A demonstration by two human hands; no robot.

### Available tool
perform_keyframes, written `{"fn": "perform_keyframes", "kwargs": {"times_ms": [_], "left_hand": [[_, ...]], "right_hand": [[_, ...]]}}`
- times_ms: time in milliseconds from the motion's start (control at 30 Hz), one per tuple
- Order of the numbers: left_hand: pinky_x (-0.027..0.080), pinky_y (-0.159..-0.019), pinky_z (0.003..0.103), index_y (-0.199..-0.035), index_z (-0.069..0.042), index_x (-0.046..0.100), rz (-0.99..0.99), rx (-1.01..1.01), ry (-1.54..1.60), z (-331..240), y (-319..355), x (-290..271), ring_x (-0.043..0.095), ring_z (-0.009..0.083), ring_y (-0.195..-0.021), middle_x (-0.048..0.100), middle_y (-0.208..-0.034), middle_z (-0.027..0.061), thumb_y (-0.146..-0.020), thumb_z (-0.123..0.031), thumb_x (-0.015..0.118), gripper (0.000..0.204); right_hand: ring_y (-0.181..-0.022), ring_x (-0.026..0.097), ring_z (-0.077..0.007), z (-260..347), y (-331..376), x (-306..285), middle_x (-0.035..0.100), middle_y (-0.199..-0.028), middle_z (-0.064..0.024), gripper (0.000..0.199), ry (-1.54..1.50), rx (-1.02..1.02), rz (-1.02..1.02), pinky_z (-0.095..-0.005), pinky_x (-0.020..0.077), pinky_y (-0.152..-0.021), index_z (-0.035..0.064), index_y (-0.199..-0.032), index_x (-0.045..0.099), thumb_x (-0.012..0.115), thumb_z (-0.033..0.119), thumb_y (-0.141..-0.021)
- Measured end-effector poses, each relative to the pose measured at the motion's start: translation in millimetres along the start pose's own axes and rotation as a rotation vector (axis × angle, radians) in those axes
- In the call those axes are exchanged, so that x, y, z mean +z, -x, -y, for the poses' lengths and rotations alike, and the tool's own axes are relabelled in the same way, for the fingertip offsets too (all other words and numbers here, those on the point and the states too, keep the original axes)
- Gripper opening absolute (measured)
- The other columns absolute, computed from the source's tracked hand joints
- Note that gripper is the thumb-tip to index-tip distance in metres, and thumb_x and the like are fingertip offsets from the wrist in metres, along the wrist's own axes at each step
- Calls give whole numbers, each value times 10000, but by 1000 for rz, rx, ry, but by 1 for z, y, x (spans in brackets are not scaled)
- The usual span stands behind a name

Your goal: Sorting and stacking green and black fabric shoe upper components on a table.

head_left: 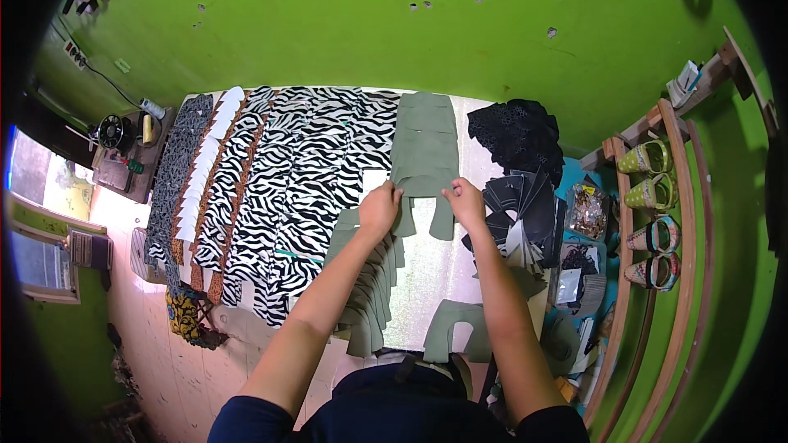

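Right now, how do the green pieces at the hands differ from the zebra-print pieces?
The green pieces are plain; the zebra-print pieces are striped black and white. The green pieces form one column, the zebra-print pieces several. The left hand and right hand are at the green pieces, not the zebra-print pieces. Both sets lie overlapping on the table.

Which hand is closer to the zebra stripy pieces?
The left. The left hand is just to the right of the zebra-striped pieces; the right hand is farther right, at the other side of a grey-green piece.

The grey-green pieces (pixel 424 148) look matt, the rack (pixel 624 303) wooden.
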State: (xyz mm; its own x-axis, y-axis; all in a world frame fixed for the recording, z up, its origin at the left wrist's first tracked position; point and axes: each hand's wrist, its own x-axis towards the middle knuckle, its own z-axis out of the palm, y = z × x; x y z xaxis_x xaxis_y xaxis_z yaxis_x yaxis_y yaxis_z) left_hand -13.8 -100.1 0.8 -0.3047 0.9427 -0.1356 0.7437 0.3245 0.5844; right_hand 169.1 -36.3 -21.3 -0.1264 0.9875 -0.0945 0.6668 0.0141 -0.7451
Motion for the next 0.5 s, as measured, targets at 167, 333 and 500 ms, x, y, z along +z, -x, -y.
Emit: {"fn": "perform_keyframes", "kwargs": {"times_ms": [167, 333, 500], "left_hand": [[439, -735, 378, -992, -36, 541, -338, 310, -98, 12, 3, 5, 538, 295, -877, 551, -1046, 128, -797, -182, 578, 247], [220, -1051, 370, -1312, -66, 368, -89, 602, -426, 1, 14, 29, 293, 201, -1281, 338, -1381, 70, -891, -302, 388, 483], [170, -1071, 358, -1376, -99, 253, 11, 490, -521, 14, 21, 46, 216, 146, -1314, 221, -1441, 9, -906, -327, 323, 526]], "right_hand": [[-1153, 423, -255, 34, 21, 3, 482, -1215, -138, 435, 447, -108, -162, -394, 341, -928, 78, -1172, 496, 594, 244, -781], [-1283, 279, -245, 16, 35, 29, 328, -1375, -81, 491, 591, -517, -26, -446, 205, -1045, 80, -1302, 371, 463, 269, -858], [-1299, 256, -206, -1, 37, 36, 285, -1410, -51, 503, 594, -493, 48, -453, 165, -1063, 84, -1337, 333, 408, 288, -883]]}}
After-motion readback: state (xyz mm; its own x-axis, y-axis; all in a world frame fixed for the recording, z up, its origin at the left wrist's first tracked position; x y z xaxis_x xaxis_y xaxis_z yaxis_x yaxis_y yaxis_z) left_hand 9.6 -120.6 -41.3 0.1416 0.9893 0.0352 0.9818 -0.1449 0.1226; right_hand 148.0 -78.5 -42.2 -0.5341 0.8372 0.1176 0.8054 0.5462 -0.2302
